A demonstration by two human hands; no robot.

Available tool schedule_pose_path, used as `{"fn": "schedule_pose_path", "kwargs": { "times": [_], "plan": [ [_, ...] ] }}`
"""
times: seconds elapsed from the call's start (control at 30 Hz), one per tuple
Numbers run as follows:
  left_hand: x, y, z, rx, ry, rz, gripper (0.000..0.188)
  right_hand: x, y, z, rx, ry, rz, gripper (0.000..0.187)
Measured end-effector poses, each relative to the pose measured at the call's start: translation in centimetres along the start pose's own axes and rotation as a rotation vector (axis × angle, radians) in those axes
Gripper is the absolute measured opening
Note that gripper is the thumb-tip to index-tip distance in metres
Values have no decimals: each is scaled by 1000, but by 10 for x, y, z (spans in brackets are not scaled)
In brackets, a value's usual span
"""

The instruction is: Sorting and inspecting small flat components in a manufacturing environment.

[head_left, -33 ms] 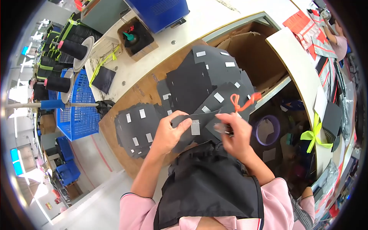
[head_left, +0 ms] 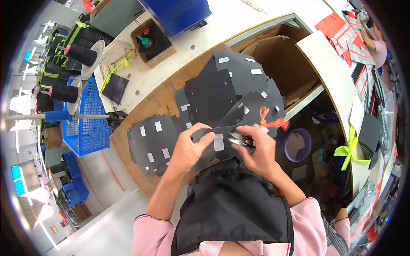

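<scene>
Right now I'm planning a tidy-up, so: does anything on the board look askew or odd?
Slightly: the left stack looks askew, its dark edges fanned out rather than lined up. The larger pile also has pieces at mixed angles. Nothing stands out at the snips in the right hand.

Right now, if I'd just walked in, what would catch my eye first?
Probably the bright orange ribbon beside the right hand, which grips small metal snips next to a pale patch on the dark piece pinched by the left hand. Next might come the bright blue basket at left and the large blue box at the top.
</scene>
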State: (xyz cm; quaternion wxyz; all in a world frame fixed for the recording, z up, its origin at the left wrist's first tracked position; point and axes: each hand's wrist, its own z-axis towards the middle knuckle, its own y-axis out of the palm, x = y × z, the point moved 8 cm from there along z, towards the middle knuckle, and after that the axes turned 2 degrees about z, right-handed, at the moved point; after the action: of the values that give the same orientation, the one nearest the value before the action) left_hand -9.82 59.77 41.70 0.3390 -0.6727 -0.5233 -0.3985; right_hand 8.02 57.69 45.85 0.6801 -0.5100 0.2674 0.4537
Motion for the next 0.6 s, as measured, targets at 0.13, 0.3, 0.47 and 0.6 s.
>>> {"fn": "schedule_pose_path", "kwargs": {
  "times": [0.13, 0.3, 0.47, 0.6],
  "plan": [
    [12, 6, -8, 14, -14, -158, 21, -2, 5, -4, -32, -32, -11, 31],
    [22, 7, -8, 28, 66, -72, 28, -2, 7, -5, -21, -100, 18, 29],
    [15, 6, -5, -34, 18, -77, 32, -5, 6, -7, -10, -139, -2, 27],
    [10, 7, -6, -72, -46, -118, 33, -9, 4, -8, 23, -198, -33, 28]
  ]
}}
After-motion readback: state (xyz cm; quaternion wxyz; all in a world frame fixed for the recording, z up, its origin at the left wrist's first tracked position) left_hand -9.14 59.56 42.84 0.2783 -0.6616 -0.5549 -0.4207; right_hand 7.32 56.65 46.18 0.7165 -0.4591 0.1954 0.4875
